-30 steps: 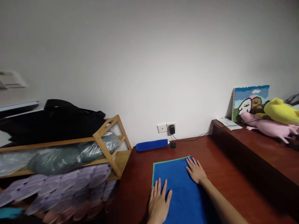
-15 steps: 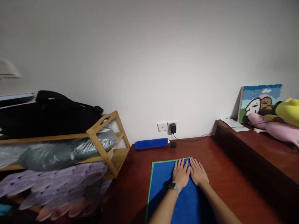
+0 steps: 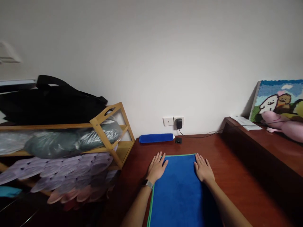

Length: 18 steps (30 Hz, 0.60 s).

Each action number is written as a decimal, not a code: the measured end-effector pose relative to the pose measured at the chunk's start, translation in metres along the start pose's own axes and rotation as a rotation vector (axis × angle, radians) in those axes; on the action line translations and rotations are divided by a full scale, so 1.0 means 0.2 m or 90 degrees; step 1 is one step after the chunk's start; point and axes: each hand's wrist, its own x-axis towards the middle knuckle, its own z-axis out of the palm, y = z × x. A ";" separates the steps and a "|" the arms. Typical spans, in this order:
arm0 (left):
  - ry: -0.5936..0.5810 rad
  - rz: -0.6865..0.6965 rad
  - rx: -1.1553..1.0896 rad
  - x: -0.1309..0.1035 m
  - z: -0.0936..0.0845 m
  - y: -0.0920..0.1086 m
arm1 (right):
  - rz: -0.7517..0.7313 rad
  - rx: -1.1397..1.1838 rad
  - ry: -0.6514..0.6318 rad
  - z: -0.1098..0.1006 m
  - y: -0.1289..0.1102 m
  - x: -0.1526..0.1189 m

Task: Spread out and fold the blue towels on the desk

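Observation:
A blue cloth (image 3: 180, 186) with green edging lies flat on the reddish-brown wooden desk (image 3: 239, 192). My left hand (image 3: 157, 167), with a watch (image 3: 148, 183) on its wrist, rests at the cloth's far left corner, fingers outstretched. At the far right corner, my right hand (image 3: 204, 168) lies flat, its fingers pointing away from me and covering the corner. The cloth's near end runs out of view at the bottom.
Behind the cloth lies a folded blue cloth (image 3: 156, 138) along the wall. A black adapter (image 3: 179, 123) sits in the wall socket with its cable trailing right. Left stands a wooden rack (image 3: 125, 132) with slippers (image 3: 78, 165); a pink plush toy (image 3: 284, 124) lies on the raised ledge.
My left hand has slid left across the cloth from beside my right hand to the far left corner. My right hand stays at the right corner. The view has shifted slightly.

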 end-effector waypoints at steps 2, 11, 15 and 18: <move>0.017 0.001 0.001 0.01 0.02 -0.01 | 0.004 -0.007 0.002 0.01 0.00 0.00; 0.039 0.017 -0.021 0.05 0.04 -0.01 | 0.012 -0.074 -0.017 0.02 0.01 0.03; 0.049 0.020 -0.039 0.05 0.07 -0.02 | 0.004 -0.085 0.008 0.02 0.02 0.04; 0.054 0.021 -0.038 0.06 0.08 -0.02 | 0.003 -0.067 0.019 0.03 0.03 0.04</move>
